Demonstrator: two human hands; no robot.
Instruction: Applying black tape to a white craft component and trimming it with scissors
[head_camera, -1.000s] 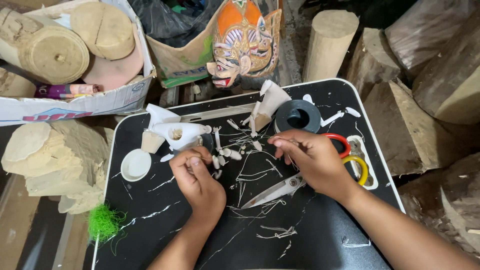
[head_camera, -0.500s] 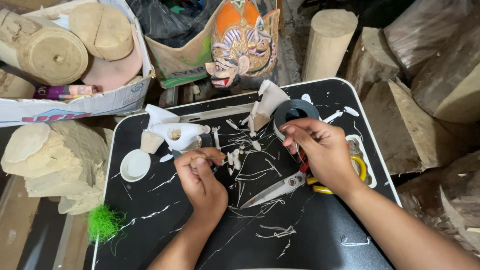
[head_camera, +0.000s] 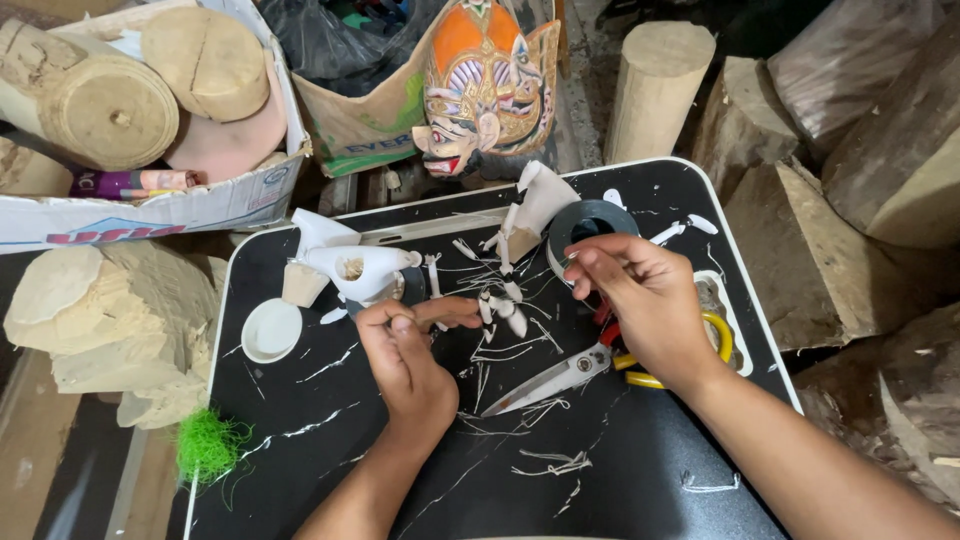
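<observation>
While curled above yellow-handled scissors (head_camera: 590, 365), right hand (head_camera: 650, 305) empty; left hand (head_camera: 410, 350) pinching white sliver (head_camera: 490, 308).

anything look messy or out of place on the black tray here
Thin white shavings and offcuts lie scattered across the black tray, around both hands. The scissors lie partly under the right hand. A tuft of green fibre sits at the tray's left edge.

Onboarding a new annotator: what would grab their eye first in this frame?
Probably the painted orange carved mask propped behind the black tray table, with pale wood logs around it. Next, both hands at mid-table: the left hand pinches among small white scraps, the right hand hovers over yellow-handled scissors beside a dark tape roll.
</observation>
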